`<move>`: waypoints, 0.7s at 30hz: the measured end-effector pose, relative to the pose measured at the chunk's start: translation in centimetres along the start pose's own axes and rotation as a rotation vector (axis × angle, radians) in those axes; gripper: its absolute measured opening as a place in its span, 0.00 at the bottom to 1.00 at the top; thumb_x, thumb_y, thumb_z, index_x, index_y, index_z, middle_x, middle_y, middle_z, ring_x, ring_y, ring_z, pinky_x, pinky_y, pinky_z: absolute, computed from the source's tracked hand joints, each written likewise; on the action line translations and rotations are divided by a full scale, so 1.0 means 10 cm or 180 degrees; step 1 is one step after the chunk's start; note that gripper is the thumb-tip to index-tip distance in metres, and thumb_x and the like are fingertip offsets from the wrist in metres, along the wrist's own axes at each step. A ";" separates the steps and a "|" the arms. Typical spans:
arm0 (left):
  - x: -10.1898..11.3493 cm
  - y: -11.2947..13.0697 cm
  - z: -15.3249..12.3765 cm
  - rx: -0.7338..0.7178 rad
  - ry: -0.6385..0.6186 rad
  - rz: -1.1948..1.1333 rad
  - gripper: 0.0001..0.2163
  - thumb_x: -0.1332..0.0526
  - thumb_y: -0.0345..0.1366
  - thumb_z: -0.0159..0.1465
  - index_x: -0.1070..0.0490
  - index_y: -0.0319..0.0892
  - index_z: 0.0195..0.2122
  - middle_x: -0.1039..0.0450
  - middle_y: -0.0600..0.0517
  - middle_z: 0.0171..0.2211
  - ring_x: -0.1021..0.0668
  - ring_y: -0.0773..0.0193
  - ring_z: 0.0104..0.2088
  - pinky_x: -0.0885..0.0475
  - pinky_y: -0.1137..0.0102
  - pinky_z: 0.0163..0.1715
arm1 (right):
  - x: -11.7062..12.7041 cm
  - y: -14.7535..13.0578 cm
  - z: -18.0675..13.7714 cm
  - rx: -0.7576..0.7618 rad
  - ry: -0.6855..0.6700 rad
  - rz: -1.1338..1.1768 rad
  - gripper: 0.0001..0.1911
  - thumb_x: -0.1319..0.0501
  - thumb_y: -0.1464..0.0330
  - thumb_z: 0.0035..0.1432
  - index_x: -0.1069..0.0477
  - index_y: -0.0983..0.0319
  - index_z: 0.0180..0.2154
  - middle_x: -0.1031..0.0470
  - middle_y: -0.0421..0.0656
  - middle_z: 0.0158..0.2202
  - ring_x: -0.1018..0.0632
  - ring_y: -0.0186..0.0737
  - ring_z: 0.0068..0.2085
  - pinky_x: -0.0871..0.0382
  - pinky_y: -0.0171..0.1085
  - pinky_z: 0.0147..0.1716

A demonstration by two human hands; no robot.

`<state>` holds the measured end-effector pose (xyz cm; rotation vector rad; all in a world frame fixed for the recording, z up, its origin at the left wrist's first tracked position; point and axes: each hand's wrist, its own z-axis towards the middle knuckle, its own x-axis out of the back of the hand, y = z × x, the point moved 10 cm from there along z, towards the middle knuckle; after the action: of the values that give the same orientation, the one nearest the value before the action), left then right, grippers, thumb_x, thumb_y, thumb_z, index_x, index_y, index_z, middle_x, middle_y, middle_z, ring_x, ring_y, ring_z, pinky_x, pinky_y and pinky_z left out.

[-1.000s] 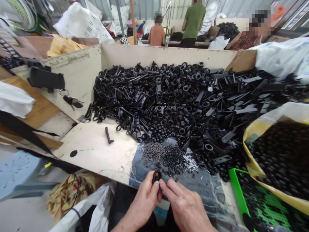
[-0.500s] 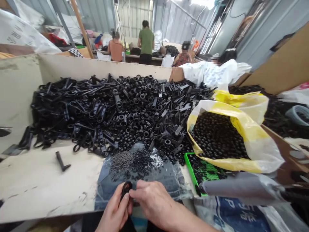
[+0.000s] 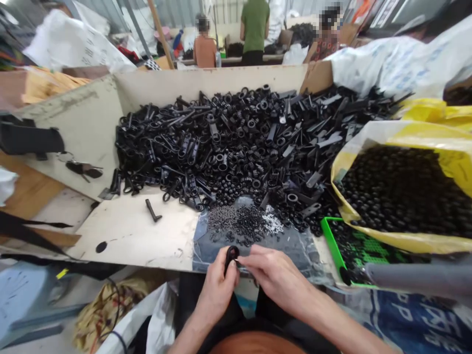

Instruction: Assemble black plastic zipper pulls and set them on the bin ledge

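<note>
My left hand (image 3: pixel 217 281) is closed around a black ring-ended plastic part (image 3: pixel 231 254), held upright at the front edge of the work table. My right hand (image 3: pixel 278 275) touches its right side with thumb and forefinger pinched together; whatever is between those fingertips is too small to make out. Just beyond both hands, a dark blue sheet (image 3: pixel 217 250) bears small piles: grey-brown bits (image 3: pixel 221 219), black bits (image 3: pixel 250 220) and silvery pins (image 3: pixel 273 221). Behind these lies a broad heap of black plastic parts (image 3: pixel 221 142), with rings, clips and flat strips among them.
A yellow-and-white sack (image 3: pixel 354 137) of black balls stands at right, above a green tray (image 3: pixel 332 250). A grey cylinder (image 3: pixel 416 274) juts in at lower right. One black L-shaped part (image 3: pixel 153 210) lies at left. Keys (image 3: pixel 84 169) hang on the left panel. Several people stand or sit beyond.
The view has tilted down and swung left, so hands and table appear shifted right. Both hands remain together at the ring-ended part, with little change in their pose.
</note>
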<state>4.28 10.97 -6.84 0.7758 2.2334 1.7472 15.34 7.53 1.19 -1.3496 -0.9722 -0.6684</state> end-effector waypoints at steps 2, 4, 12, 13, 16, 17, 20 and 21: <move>-0.01 -0.04 0.01 0.0039 -0.0003 -0.0132 0.14 0.41 0.48 0.67 0.29 0.44 0.45 0.35 0.60 0.20 0.33 0.66 0.21 0.35 0.72 0.25 | 0.09 0.08 -0.10 -0.0161 0.0271 0.0353 0.16 0.48 0.73 0.71 0.21 0.58 0.39 0.28 0.39 0.30 0.23 0.35 0.30 0.34 0.31 0.29; -0.03 -0.12 0.02 0.0149 -0.0047 -0.0295 0.15 0.41 0.50 0.67 0.30 0.44 0.45 0.36 0.60 0.20 0.35 0.68 0.20 0.37 0.74 0.22 | 0.09 0.11 -0.15 -0.0164 0.0425 0.0625 0.17 0.49 0.71 0.73 0.22 0.57 0.42 0.30 0.39 0.30 0.24 0.36 0.29 0.34 0.32 0.27; -0.04 -0.29 -0.01 0.0376 -0.0116 -0.0702 0.20 0.41 0.55 0.66 0.32 0.45 0.49 0.37 0.60 0.22 0.38 0.71 0.19 0.41 0.76 0.18 | -0.15 0.10 -0.01 -0.0019 0.0326 0.0686 0.17 0.49 0.72 0.72 0.22 0.55 0.40 0.29 0.39 0.31 0.23 0.36 0.28 0.35 0.31 0.27; -0.05 -0.28 -0.01 0.0384 -0.0137 -0.0737 0.21 0.42 0.56 0.67 0.32 0.45 0.50 0.37 0.60 0.22 0.38 0.71 0.19 0.41 0.76 0.18 | -0.17 0.10 -0.01 -0.0015 0.0316 0.0705 0.17 0.49 0.71 0.72 0.22 0.55 0.41 0.29 0.39 0.31 0.23 0.36 0.29 0.35 0.31 0.27; -0.04 -0.27 -0.02 0.0405 -0.0165 -0.0734 0.22 0.43 0.57 0.67 0.34 0.45 0.52 0.37 0.61 0.23 0.40 0.72 0.19 0.43 0.77 0.18 | -0.19 0.10 -0.01 0.0006 0.0267 0.0737 0.16 0.49 0.71 0.72 0.22 0.55 0.42 0.28 0.39 0.32 0.22 0.36 0.29 0.35 0.31 0.28; -0.04 -0.27 -0.02 0.0414 -0.0185 -0.0698 0.22 0.43 0.57 0.68 0.35 0.45 0.52 0.37 0.61 0.23 0.40 0.72 0.19 0.43 0.77 0.18 | -0.20 0.09 0.00 0.0010 0.0234 0.0733 0.16 0.49 0.71 0.72 0.22 0.55 0.43 0.28 0.39 0.32 0.22 0.35 0.29 0.35 0.30 0.28; -0.05 -0.28 -0.02 0.0463 -0.0250 -0.0577 0.24 0.46 0.57 0.69 0.37 0.44 0.55 0.36 0.60 0.25 0.40 0.72 0.19 0.43 0.76 0.19 | -0.22 0.09 0.01 -0.0024 0.0156 0.0595 0.16 0.48 0.72 0.71 0.22 0.55 0.44 0.27 0.40 0.32 0.21 0.36 0.29 0.35 0.31 0.27; -0.05 -0.28 -0.02 0.0483 -0.0271 -0.0543 0.24 0.47 0.57 0.69 0.38 0.43 0.56 0.36 0.59 0.26 0.39 0.73 0.19 0.43 0.76 0.19 | -0.23 0.09 0.01 -0.0037 0.0145 0.0527 0.16 0.48 0.72 0.71 0.22 0.55 0.45 0.27 0.40 0.32 0.21 0.36 0.29 0.35 0.31 0.27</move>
<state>3.83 10.14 -9.55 0.6536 2.3196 1.4551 15.03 7.44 -1.28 -1.4023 -0.8114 -0.5770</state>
